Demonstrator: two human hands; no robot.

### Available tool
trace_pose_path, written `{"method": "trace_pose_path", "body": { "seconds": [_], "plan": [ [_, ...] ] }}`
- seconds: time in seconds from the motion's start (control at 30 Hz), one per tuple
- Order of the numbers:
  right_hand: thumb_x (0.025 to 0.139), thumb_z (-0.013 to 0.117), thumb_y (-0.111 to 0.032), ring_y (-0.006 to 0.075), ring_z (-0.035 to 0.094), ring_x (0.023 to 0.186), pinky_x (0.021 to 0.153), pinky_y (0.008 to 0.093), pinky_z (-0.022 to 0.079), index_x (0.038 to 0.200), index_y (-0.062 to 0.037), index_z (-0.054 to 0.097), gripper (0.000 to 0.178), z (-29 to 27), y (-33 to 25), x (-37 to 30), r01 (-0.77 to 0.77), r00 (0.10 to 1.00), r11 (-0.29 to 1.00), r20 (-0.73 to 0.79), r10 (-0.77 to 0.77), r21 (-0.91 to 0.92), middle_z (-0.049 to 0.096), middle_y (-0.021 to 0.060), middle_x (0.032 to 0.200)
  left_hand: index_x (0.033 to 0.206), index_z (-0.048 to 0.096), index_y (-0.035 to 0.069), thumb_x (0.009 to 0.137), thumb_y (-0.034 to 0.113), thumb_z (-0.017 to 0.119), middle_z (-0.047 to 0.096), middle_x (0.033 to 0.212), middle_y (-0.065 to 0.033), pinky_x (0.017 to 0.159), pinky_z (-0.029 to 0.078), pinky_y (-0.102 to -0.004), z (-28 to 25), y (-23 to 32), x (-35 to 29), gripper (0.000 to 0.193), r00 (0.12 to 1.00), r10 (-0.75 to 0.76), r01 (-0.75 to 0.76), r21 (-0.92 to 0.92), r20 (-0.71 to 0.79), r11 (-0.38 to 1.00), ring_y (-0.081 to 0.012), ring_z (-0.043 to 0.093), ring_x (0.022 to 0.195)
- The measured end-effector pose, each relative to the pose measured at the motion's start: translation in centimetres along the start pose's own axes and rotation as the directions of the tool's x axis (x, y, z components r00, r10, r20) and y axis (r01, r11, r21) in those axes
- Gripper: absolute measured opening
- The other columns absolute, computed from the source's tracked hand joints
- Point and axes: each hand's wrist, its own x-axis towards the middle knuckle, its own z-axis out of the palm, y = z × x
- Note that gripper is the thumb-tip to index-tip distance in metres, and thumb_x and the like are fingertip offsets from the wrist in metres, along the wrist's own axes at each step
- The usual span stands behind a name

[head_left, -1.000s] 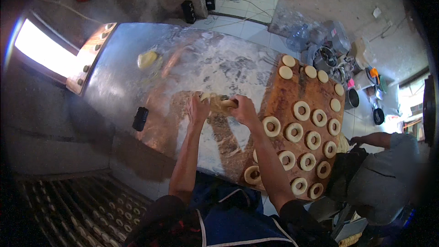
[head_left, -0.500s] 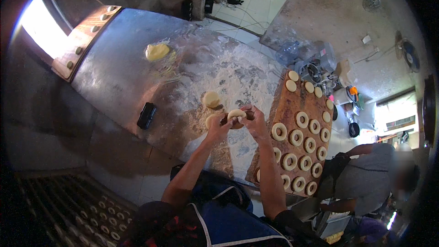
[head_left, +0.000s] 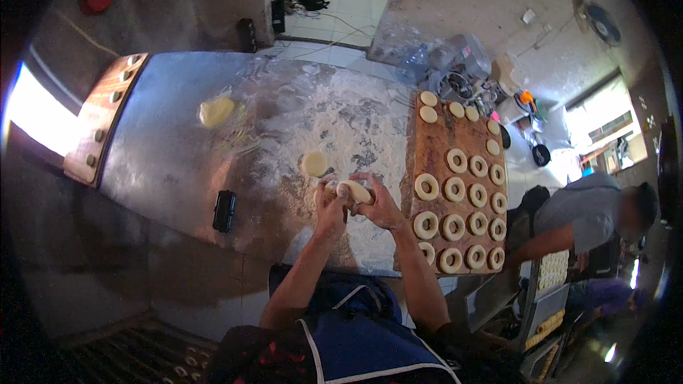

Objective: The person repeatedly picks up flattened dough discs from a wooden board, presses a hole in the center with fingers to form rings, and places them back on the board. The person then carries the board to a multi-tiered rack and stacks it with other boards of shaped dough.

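Above the floured table, both my hands grip one pale piece of dough (head_left: 353, 193). My left hand (head_left: 331, 215) is closed on its left side, the thumb pressed against it. My right hand (head_left: 383, 208) curls its fingers round the right side. How far the dough is opened in its middle is hidden by my fingers. Just beyond my left hand a flat dough disc (head_left: 314, 164) lies in the flour. Close by on the right, a brown wooden board (head_left: 442, 149) bears rows of dough rings (head_left: 454, 190), with several plain discs (head_left: 427, 114) along its far edge.
A yellow lump of dough (head_left: 216, 112) and a black case (head_left: 225, 211) lie on the metal table (head_left: 163, 139). Another board (head_left: 107, 117) stands at the left end. A person in grey (head_left: 585, 210) bends beside a tray rack (head_left: 548, 291) at right. Tubs (head_left: 466, 57) stand behind.
The dough between my hands has tilted, and my fingers have shifted around it. My view has turned a little. The person at right has moved an arm toward the rack.
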Motion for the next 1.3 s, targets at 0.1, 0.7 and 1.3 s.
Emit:
{"method": "trace_pose_path", "body": {
  "seconds": [0.1, 0.7, 1.3],
  "plan": [
    [0.088, 0.064, -0.017, 0.0149, 0.062, 0.086, 0.068, 0.0285, 0.052, 0.125, -0.0051, 0.048, 0.043, -0.7, 0.1, 0.1, -0.071, 0.997, 0.975, 0.028, 0.067, 0.211, 0.061, 0.0088, 0.107, 0.131, 0.038, 0.013, 0.095, 0.005, 0.058, 0.061, 0.108, -0.0088, 0.066, 0.053, -0.027, 0.5, 0.7, -0.5, 0.042, 0.967, -0.224, 0.22, 0.038, 0.125, 0.975, -0.0153, 0.063, 0.086],
    [0.101, 0.044, -0.042, 0.0141, 0.055, 0.081, 0.073, 0.0315, 0.048, 0.107, 0.0001, 0.057, 0.044, -6.1, 2.7, -2.9, -0.163, 0.752, 0.985, -0.64, 0.156, 0.048, 0.055, 0.0057, 0.094, 0.084, 0.048, 0.005, 0.098, 0.047, 0.041, 0.05, 0.07, -0.0024, 0.056, 0.042, -0.0362, 8.4, -9.4, 3.9, 0.046, 0.92, -0.315, 0.27, -0.203, -0.232, 0.941, -0.0185, 0.05, 0.063],
    [0.102, 0.039, -0.049, 0.0077, 0.034, 0.064, 0.055, 0.0284, 0.033, 0.077, -0.0068, 0.044, 0.049, -19.2, 2.8, -6.1, -0.107, 0.886, 0.99, -0.444, 0.136, 0.09, 0.039, -0.0043, 0.07, 0.087, 0.051, 0.012, 0.101, 0.046, 0.042, 0.053, 0.074, -0.0006, 0.058, 0.044, -0.0343, 18.2, -15.4, 5.4, 0.038, 0.997, -0.044, 0.016, 0.367, 0.069, 0.93, -0.0163, 0.052, 0.063]
  ]
}}
